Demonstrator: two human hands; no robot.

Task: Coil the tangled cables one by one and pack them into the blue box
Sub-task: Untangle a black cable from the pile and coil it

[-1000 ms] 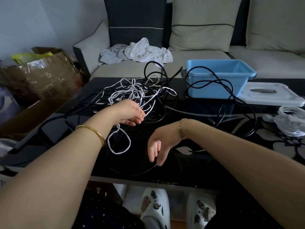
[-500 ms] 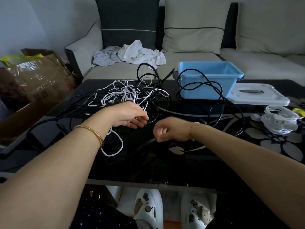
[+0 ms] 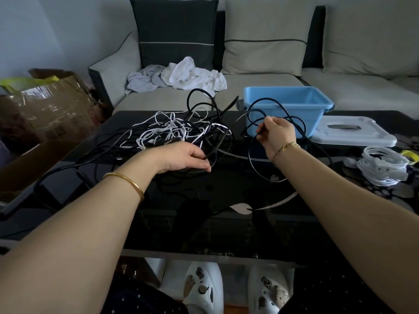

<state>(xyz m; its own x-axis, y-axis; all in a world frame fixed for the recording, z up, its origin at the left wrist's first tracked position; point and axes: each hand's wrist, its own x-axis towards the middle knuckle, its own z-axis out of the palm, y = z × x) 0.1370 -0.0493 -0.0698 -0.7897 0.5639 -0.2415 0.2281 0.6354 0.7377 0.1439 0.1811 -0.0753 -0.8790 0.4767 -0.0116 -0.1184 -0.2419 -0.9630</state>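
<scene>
right hand (image 3: 275,137): fingers pinch black cable (image 3: 249,158), loop hanging below them | left hand (image 3: 181,157): fingers curled round dark strand (image 3: 214,150) at near edge of tangle (image 3: 172,130) | blue box (image 3: 317,105): just behind right fingers

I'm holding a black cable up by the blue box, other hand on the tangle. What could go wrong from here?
One: the black cable that the right hand pinches seems to run back into the tangle, which the left hand grips; a hard pull may tighten knots or drag white cables along. Two: its loops hang before the blue box; a tug might snag it and shift it.
</scene>
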